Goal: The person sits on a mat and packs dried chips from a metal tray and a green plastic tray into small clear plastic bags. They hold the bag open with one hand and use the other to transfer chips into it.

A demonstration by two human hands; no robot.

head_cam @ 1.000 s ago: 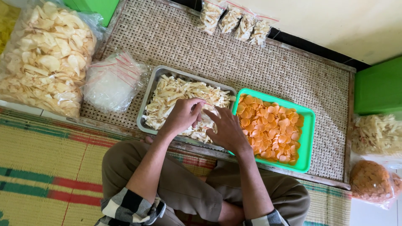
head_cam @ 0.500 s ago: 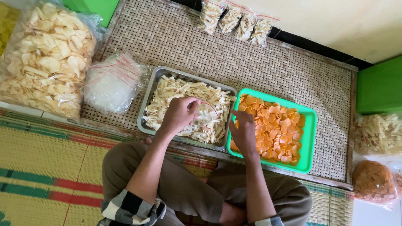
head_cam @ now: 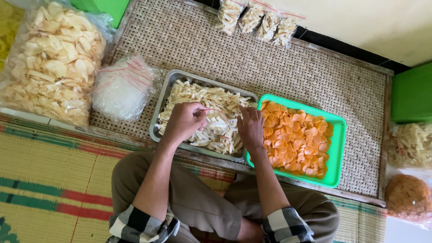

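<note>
Near the middle of the frame a small clear plastic bag (head_cam: 216,118) with a thin red strip along its mouth is stretched between two hands, just above the metal tray (head_cam: 167,96) heaped with pale, strip-shaped chips (head_cam: 198,96). The bag is so transparent that the chips show straight through it, and only the red line really marks it out. The left hand (head_cam: 183,121) is curled tight, thumb and fingers pinching the bag's edge at the red strip. The right hand (head_cam: 251,128) is looser, fingers bent and pointing toward the upper frame, resting at the bag's other side over the chips; whether it truly pinches the plastic I cannot tell. Right of the metal tray, touching it, sits a green tray (head_cam: 338,144) filled with round orange crackers (head_cam: 294,139). Both trays stand on a woven rattan table (head_cam: 279,63). At the upper left lies a big clear sack of pale crackers (head_cam: 49,58), and beside it a bundle of empty plastic bags (head_cam: 123,87). Four small filled packets (head_cam: 256,18) line the top edge. Bagged snacks (head_cam: 409,171) lie at the right edge.
</note>
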